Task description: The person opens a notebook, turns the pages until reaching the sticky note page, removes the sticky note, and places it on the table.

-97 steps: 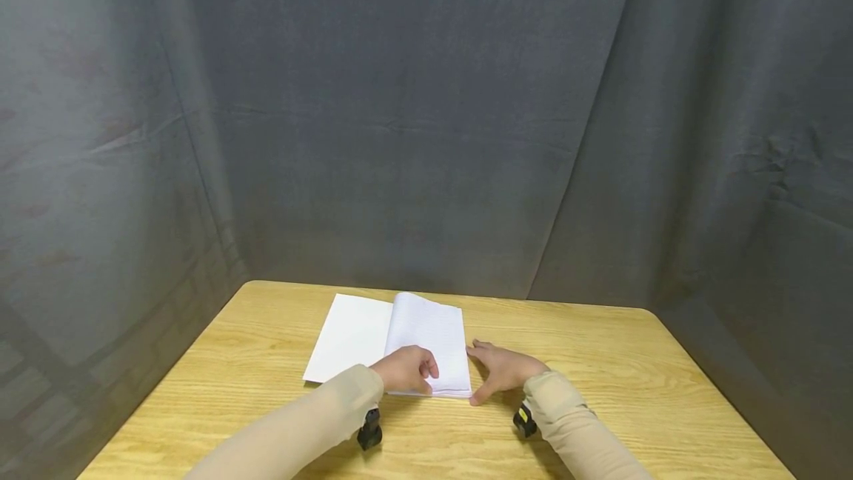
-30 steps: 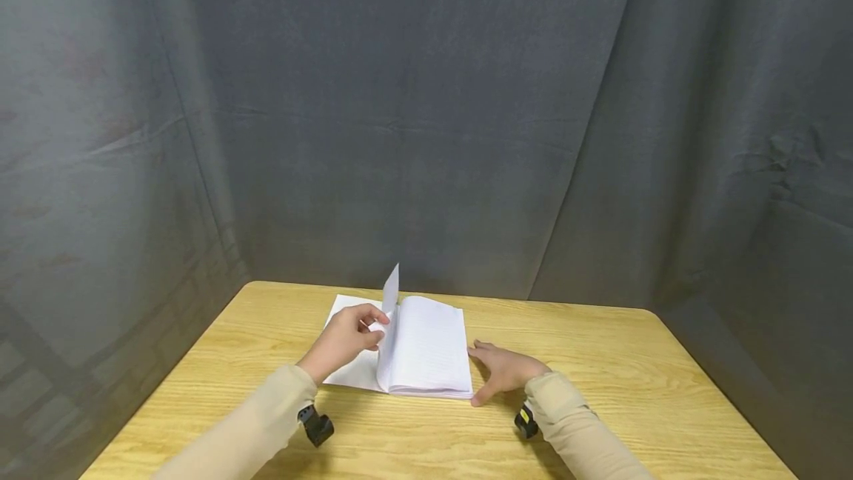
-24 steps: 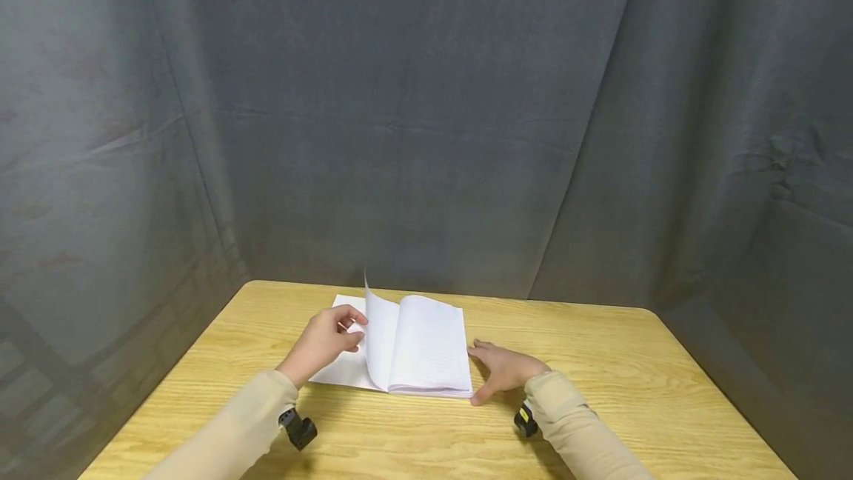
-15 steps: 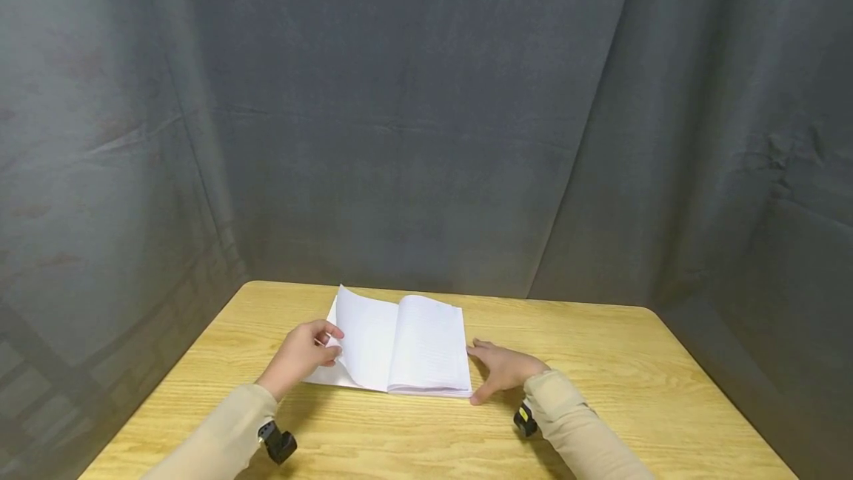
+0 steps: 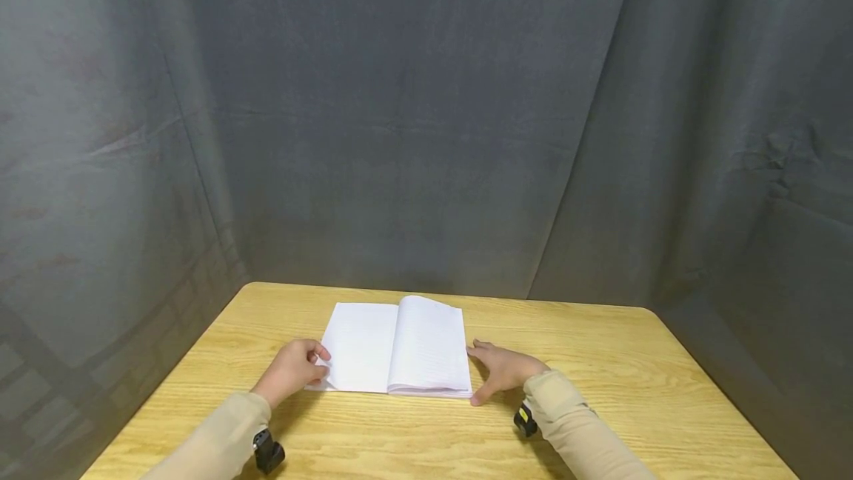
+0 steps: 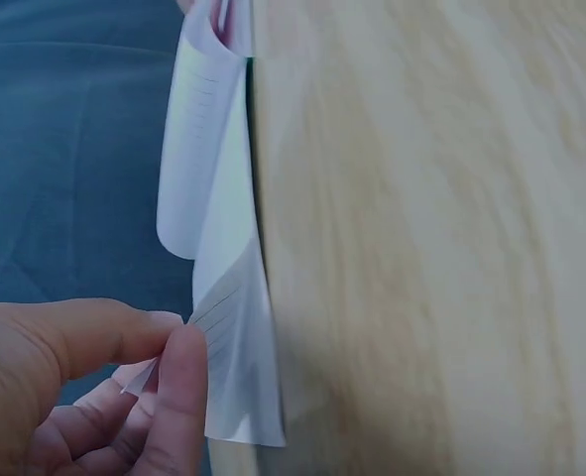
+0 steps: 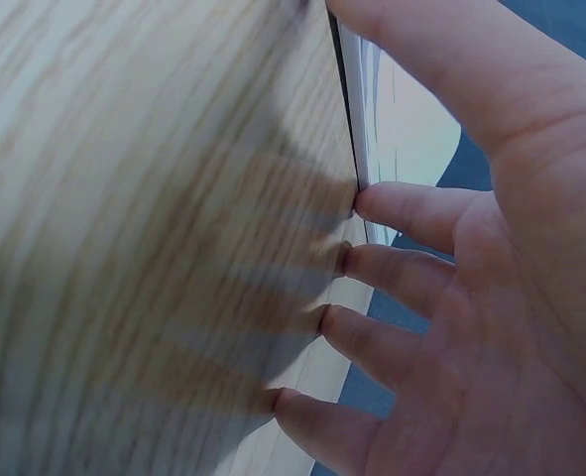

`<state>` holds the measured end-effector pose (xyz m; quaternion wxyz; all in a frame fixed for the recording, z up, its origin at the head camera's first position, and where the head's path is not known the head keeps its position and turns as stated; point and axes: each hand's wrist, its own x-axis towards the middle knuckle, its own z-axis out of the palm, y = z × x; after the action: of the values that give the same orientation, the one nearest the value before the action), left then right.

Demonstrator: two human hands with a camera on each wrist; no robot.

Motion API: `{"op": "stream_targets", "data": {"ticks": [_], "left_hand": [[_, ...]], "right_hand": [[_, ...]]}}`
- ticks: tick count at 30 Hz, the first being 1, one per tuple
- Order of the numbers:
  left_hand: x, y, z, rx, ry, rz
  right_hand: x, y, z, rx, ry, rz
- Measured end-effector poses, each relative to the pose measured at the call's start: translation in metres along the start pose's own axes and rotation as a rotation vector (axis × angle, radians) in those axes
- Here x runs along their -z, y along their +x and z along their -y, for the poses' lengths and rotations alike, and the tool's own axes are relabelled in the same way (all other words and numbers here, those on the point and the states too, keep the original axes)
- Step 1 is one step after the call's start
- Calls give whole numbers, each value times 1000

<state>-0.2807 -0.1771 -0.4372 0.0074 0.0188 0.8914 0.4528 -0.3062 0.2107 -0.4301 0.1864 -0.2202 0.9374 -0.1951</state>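
Note:
An open notebook (image 5: 429,347) with faintly lined white pages lies on the table. Its left page (image 5: 362,347) is spread over the left side, while the right-hand pages bulge near the spine. My left hand (image 5: 293,370) pinches the outer edge of that left page between thumb and forefinger. Seen from the left wrist, the page (image 6: 238,347) bends up toward the thumb and forefinger of the hand (image 6: 104,387). My right hand (image 5: 505,371) is spread at the notebook's right edge. In the right wrist view, its fingertips (image 7: 362,203) touch the table beside the notebook's edge (image 7: 357,119).
The wooden table (image 5: 573,332) extends around the notebook to both sides and in front. Grey cloth (image 5: 413,132) hangs behind the table and along both sides. A small black camera (image 5: 268,452) sits on the left wrist, another camera (image 5: 525,421) on the right.
My left hand first reached over the right-hand pages, then lifted a page and carried it left; the page went from upright to nearly flat. My right hand stayed in place.

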Motion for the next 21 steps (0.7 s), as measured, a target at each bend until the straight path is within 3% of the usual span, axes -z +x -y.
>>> {"op": "stream_targets", "data": {"ticks": [7,21], "left_hand": [[-3,-2,10,25,79,7],[-4,1,11,67,80,55]], "right_hand": [[-1,1,0,9,-2,-2],[0,1,0,6,-20,-12]]}}
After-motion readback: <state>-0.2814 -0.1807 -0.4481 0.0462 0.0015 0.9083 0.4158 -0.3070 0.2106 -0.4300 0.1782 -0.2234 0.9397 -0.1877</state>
